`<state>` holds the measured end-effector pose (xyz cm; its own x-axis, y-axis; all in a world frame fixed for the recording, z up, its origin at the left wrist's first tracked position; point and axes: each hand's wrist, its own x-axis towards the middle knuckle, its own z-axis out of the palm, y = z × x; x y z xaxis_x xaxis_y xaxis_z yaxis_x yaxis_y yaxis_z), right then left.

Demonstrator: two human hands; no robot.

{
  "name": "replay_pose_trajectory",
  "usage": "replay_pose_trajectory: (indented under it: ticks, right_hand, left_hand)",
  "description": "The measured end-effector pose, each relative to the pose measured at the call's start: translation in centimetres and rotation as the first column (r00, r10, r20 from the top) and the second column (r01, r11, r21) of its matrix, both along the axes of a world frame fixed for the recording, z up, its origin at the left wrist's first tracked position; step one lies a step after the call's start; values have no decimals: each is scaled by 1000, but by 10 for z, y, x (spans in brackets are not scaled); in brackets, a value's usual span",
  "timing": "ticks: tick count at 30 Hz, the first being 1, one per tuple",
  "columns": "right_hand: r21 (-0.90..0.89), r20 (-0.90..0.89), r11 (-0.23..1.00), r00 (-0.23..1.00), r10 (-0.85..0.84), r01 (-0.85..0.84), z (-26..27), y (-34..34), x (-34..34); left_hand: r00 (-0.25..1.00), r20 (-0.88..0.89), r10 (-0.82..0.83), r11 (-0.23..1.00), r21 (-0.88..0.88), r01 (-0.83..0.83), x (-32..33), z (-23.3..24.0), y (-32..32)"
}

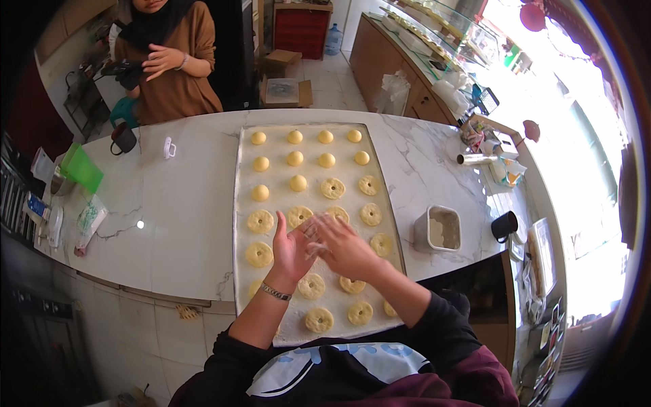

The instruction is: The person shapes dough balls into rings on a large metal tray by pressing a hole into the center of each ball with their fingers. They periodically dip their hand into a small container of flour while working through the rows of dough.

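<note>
My left hand [294,249] is held palm up with the thumb spread, above a large floured tray [282,315]. My right hand [346,249] crosses over its fingers, and a whitish smear shows where the two meet. Neither hand shows a grip on anything; the space between them is partly hidden. Under and around the hands lie flattened dough rings [260,254], each with a small hole in its middle. Round yellow dough balls [295,158] stand in rows at the tray's far end. My hands and forearms cover some of the rings.
A metal tin [443,229] with pale powder inside stands right of the tray, with a black mug [504,226] beyond it. On the left are a dark mug [123,138], a white clip-like object [169,148] and a green container [81,168]. A person [168,66] stands across the marble counter [188,219].
</note>
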<state>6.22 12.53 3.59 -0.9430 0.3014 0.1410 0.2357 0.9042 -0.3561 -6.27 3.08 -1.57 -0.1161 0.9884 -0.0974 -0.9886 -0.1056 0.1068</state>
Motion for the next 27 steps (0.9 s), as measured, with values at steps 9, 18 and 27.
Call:
replay_pose_trajectory:
  ticks: [9,18,27]
  right_hand:
    - [123,212,992,977,-18,-8,-57,67,-118]
    - [180,272,977,960,65,-117,-75,58,-121]
    - [187,264,976,963,58,-111,-79,65,-121]
  left_hand:
    - [921,-48,386,914,-115,-389,-28,3,-62]
    - [887,32,460,879,-158,-450,-30,-9,-89]
    - [886,35,463,876,-170,-451,-31,-10,-91]
